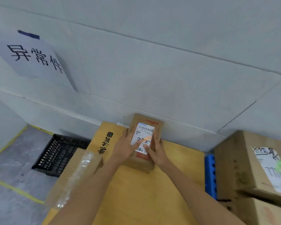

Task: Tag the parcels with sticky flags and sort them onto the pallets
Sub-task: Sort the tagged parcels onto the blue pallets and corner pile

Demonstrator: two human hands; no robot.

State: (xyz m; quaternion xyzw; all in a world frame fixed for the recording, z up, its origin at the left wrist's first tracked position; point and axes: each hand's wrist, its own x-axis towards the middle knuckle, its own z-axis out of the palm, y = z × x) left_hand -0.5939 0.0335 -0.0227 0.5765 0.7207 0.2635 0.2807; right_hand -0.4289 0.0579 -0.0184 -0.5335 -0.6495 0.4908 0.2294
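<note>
Flanking held parcel (143,164), taped box (75,172), black crate (58,153), labelled carton (234,163)

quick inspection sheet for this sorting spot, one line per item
surface: large carton against the wall, bearing the small parcel
job's things: small parcel has a white label with an orange flag; stacked cartons at right, green flag on the top one's label
clutter: taped carton at lower left
grippers: left hand and right hand grip the small parcel's sides
cables: nothing seen
surroundings: wall sign; yellow floor tape; black plastic pallet; blue pallet
</note>
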